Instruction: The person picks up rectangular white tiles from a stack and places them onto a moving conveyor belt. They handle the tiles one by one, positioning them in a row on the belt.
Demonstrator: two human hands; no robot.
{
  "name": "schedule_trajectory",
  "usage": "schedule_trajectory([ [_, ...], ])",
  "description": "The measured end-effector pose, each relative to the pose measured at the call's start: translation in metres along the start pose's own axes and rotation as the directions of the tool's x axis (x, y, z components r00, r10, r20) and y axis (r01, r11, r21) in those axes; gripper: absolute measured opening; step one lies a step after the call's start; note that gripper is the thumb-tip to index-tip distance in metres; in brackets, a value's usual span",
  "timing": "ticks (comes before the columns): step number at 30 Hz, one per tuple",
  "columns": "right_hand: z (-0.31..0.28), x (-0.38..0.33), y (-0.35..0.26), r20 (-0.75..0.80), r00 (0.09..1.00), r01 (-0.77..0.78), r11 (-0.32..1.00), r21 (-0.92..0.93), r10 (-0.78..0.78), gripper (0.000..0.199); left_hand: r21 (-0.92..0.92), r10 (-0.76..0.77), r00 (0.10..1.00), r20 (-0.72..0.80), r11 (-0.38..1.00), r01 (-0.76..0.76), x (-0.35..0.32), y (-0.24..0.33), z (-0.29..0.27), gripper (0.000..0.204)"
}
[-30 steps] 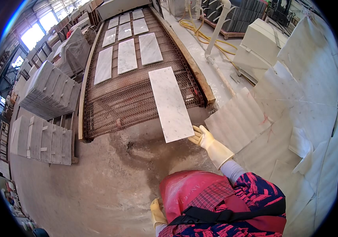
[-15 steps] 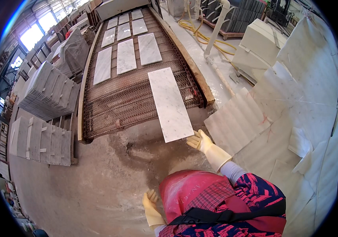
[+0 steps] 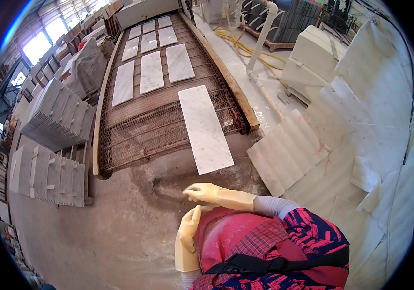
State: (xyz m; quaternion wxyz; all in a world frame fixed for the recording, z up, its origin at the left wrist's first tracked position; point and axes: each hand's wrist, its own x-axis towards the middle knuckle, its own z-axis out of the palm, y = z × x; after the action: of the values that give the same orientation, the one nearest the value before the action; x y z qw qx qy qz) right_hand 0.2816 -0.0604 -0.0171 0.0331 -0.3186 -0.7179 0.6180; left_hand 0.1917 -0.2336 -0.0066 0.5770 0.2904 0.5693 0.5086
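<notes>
Hands in yellow gloves, empty, near the person's chest | right hand (image 3: 214, 194) fingers loosely together | left hand (image 3: 188, 233) flat, fingers together | white marble slab (image 3: 204, 127) overhangs mesh conveyor (image 3: 139, 130) end, just ahead.

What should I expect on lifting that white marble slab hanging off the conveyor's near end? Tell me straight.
The marble slab looks stiff and probably heavy: a long stone piece. Being thin, it may crack if lifted unevenly. Its near end overhangs the mesh conveyor, so it could tip. Polished stone may slip in rubber gloves.
</notes>
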Motion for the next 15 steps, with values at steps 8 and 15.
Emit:
schedule_trajectory([
  [8,-0.001,0.026,-0.083,-0.128,0.835,0.35,0.697,-0.626,-0.534,0.045,0.295,0.143,0.965,-0.22,0.953,-0.074,0.024,0.027,0.021,0.05],
  [15,0.009,0.03,-0.099,-0.152,0.798,0.414,0.713,-0.566,-0.584,0.045,0.132,0.176,0.935,-0.308,0.981,-0.141,0.02,0.019,0.022,0.044],
])
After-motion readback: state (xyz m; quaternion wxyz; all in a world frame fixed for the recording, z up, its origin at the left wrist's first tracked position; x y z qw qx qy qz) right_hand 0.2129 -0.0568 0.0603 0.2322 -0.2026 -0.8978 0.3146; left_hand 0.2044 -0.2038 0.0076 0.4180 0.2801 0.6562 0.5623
